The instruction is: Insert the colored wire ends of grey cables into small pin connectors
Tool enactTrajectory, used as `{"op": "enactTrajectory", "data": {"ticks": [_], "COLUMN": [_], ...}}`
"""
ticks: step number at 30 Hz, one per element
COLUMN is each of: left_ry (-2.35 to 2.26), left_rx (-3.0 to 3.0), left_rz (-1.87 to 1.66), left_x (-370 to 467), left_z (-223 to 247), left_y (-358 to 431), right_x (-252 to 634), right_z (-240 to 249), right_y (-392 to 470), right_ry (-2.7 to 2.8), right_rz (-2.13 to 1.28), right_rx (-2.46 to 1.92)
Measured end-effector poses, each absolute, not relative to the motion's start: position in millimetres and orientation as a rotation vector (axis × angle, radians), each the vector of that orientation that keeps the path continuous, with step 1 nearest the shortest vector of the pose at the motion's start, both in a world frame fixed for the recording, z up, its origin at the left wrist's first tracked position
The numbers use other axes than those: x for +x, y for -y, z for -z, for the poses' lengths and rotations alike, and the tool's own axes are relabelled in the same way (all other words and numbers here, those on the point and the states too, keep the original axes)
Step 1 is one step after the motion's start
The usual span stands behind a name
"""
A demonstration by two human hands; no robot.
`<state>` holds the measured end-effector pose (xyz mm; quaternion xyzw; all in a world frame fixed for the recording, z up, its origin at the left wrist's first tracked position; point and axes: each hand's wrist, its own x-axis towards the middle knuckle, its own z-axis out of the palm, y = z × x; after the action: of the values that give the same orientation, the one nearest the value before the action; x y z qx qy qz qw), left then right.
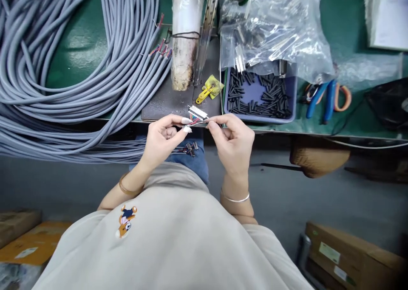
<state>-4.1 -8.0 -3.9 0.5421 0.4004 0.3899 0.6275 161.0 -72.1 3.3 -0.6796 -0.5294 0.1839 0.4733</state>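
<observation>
Your left hand (163, 135) is pinching thin coloured wires (194, 122) by a small, silver, toothed connector (198, 112) near the green tabletop (346, 26) edge. Your right hand's (234, 139) fingers are pressing together; their grip is hiding. Be holding gently, never tugging.

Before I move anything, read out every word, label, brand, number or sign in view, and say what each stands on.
No readable text.
Upper label and lower label, right-hand cardboard box: too blurred to read.
Pale label, left-hand orange-brown box: too blurred to read.
</observation>
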Motion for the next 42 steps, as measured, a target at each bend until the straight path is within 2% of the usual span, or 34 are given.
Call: {"op": "enactTrajectory", "data": {"ticks": [28, 42], "left_ry": [-0.879, -0.889], "left_rx": [1.155, 1.162], "left_rz": [-0.849, -0.860], "left_x": [-10.4, -12.0], "left_z": [0.9, -3.1], "left_y": [12.3, 14.5], "right_x": [159.3, 158.0], "right_z": [-14.5, -18.3], "right_y": [71.0, 72.8], "right_ry": [1.536, 1.441], "right_rz": [-0.412, -0.432], "right_rx": [-1.590, -1.617]}}
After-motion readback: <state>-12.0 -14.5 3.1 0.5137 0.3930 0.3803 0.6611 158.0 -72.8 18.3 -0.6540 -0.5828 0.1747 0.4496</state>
